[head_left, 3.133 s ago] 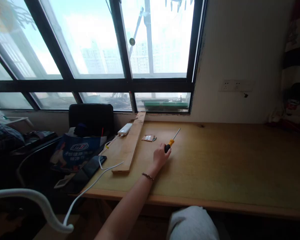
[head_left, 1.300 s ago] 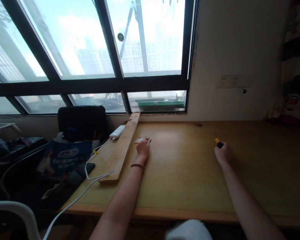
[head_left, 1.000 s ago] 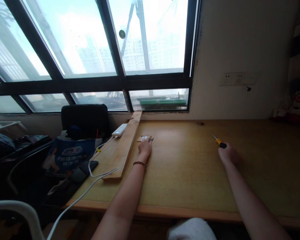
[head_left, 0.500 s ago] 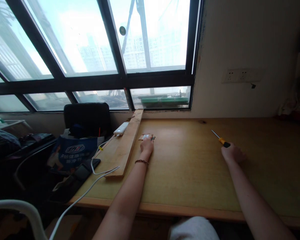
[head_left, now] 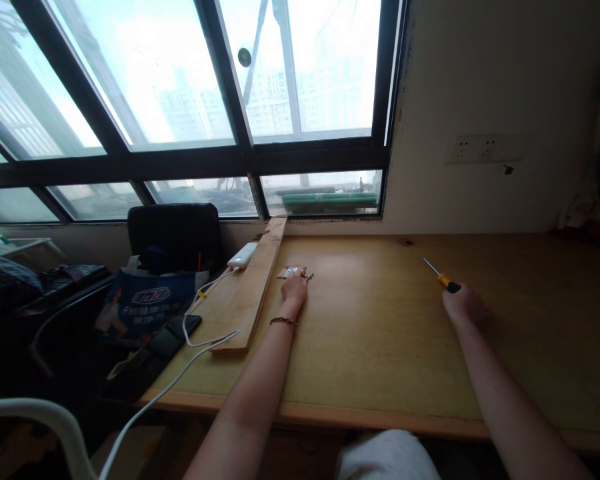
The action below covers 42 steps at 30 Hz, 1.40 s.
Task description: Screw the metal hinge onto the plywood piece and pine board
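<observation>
The right hand is wrapped round the handle of a screwdriver, its grip part black and part glossy yellow, its slim, straight metal shaft slanting away above the desk toward the far left. Well apart from it, the left hand reaches down to a small, flat, rectangular piece that lies on the desk just right of the long wooden board; pale metal plates sit on its brownish base. Thin, dark metal bits lie at that hand's fingertips; whether the fingers pinch any of them I cannot tell. A beaded-looking dark bracelet circles the left wrist.

The desk has a smooth, yellowish top with a soft sheen and a more orange front edge. The board is pale, straight-sided and stained near its far end. Beside its far half rests a white, rounded-corner block, with a smooth white cable curling over the board's near end and off the desk.
</observation>
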Available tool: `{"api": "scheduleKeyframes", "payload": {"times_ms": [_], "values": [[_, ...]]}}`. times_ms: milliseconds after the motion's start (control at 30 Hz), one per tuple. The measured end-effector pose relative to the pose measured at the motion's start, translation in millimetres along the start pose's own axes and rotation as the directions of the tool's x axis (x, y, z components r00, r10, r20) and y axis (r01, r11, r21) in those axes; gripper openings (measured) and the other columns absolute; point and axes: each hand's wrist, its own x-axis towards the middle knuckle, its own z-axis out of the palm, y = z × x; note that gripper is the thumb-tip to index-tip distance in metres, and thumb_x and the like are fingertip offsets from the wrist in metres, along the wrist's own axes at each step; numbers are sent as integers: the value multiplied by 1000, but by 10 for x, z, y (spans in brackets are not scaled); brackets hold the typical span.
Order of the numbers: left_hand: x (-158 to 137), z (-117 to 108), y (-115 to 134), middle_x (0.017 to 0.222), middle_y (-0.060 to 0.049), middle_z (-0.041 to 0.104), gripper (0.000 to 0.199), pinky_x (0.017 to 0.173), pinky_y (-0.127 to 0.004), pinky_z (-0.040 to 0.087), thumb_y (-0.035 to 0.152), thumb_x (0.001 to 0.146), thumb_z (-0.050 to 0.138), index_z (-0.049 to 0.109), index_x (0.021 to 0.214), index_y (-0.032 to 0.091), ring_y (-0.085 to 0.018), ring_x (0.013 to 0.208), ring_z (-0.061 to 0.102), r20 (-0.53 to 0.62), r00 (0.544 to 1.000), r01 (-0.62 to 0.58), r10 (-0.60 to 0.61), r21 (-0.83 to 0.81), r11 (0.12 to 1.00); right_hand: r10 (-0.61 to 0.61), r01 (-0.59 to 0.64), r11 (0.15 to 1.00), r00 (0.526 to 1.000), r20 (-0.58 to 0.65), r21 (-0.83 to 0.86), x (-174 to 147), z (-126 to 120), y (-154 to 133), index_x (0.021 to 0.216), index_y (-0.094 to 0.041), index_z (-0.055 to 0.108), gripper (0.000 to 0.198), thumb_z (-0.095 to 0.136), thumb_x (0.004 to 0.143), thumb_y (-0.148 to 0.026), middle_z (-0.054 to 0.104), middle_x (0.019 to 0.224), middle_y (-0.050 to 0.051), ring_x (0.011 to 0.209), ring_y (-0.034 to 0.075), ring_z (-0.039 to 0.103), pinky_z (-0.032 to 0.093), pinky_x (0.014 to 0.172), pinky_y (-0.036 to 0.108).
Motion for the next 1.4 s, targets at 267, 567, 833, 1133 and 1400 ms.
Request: {"api": "scheduleKeyframes", "payload": {"times_ms": [267,567,833,1133,1400], "values": [[23,18,0,101,-11,64,26,71,-30,44,35,84,46,63,93,19,-22,86,60,50,998,50,-50,2,999,48,-49,998,999,-24,-45,39,24,-1,114,-27,56,45,55,71,-39,56,109,16,102,37,50,39,76,49],[-4,59,52,101,-15,62,32,72,-31,46,33,87,40,58,105,14,-24,89,61,15,998,66,-68,105,992,48,-49,998,999,-21,-46,23,16,-13,115,-27,56,46,55,71,-39,55,111,17,102,37,50,38,79,51],[0,84,44,103,-17,60,33,70,-33,46,30,88,38,57,107,11,-25,91,59,32,999,3,-6,118,993,20,-21,999,1000,-21,-50,50,47,12,116,-24,56,46,55,71,-37,55,110,19,100,37,51,37,79,52],[-46,33,106,101,-17,59,25,69,-31,42,27,86,43,57,100,11,-23,87,59,-25,999,22,-22,7,1000,1,-7,997,997,-74,-74,23,31,9,113,-22,58,41,50,77,-38,57,106,19,99,36,52,39,76,49],[-285,125,609,71,-5,57,20,61,-25,37,32,81,49,55,76,14,-14,66,53,-5,998,-53,68,-678,733,10,-21,996,991,-131,-85,-30,-12,-14,110,-17,58,46,54,73,-45,56,106,20,101,40,47,36,74,51]]}}
